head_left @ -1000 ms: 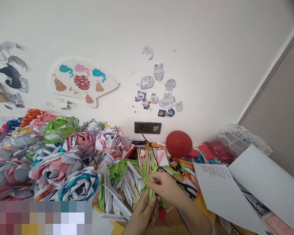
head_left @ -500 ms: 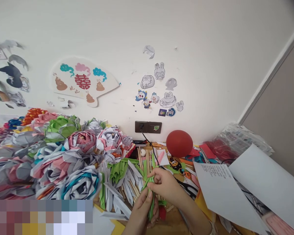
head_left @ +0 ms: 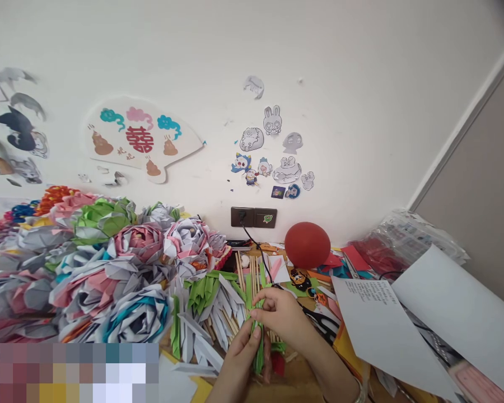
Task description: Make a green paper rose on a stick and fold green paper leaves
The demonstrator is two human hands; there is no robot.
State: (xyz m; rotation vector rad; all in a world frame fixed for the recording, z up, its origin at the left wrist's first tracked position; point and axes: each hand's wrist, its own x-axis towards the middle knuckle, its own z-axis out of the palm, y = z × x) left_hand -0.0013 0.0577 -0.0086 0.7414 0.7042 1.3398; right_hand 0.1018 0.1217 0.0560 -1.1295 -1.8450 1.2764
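Low in the middle of the view, my left hand (head_left: 242,348) is wrapped round an upright bundle of folded green paper strips (head_left: 259,358). My right hand (head_left: 280,312) is pinched at the bundle's upper end, thumb and index finger close together. What exactly lies between those fingertips is partly hidden, but green paper shows right beside them. Just behind the hands stand thin wooden sticks (head_left: 254,271). To their left lie folded white paper strips (head_left: 225,299) and a cluster of folded green pieces (head_left: 202,292).
Layered paper flowers (head_left: 138,243) are heaped across the left. A red balloon (head_left: 307,245) sits against the wall, beside a black cord (head_left: 258,247) from the socket. Black-handled scissors (head_left: 325,324) lie near my right forearm. White sheets (head_left: 386,324) cover the right side.
A green strip end that slanted out to the left by my fingertips now lies in line with the bundle. Both hands keep nearly the same place and grip.
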